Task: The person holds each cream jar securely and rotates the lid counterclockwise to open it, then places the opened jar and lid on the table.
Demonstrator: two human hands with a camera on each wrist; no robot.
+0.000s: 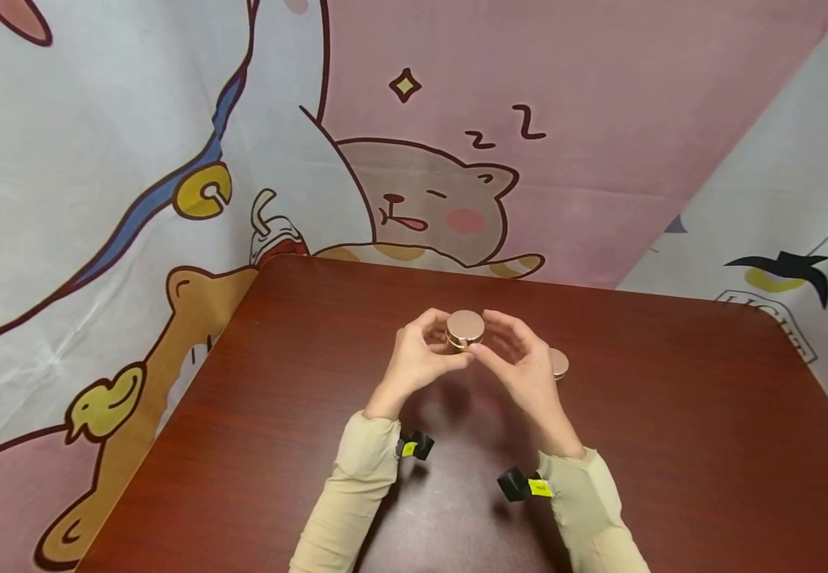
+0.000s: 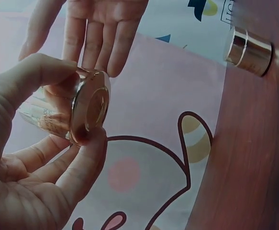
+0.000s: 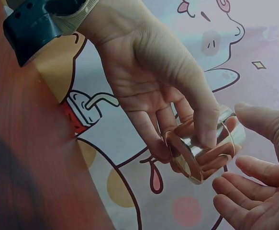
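A small rose-gold cosmetic jar (image 1: pixel 465 326) is held up above the table between both hands, its flat matte lid facing up in the head view. My left hand (image 1: pixel 419 354) grips it from the left; the left wrist view shows thumb and fingers around the jar (image 2: pixel 90 108) and its shiny ringed end. From the right, my right hand (image 1: pixel 528 368) has its thumb on the lower side, and in the right wrist view its thumb and fingers hold the mirror-like jar (image 3: pixel 189 151). A second similar jar (image 1: pixel 561 364) stands behind the right hand, partly hidden.
Reddish-brown wooden tabletop (image 1: pixel 678 414) lies beneath the hands. A cartoon-printed cloth (image 1: pixel 564 64) hangs behind and along the left side. Black wrist cameras (image 1: pixel 514 484) are strapped at both sleeves.
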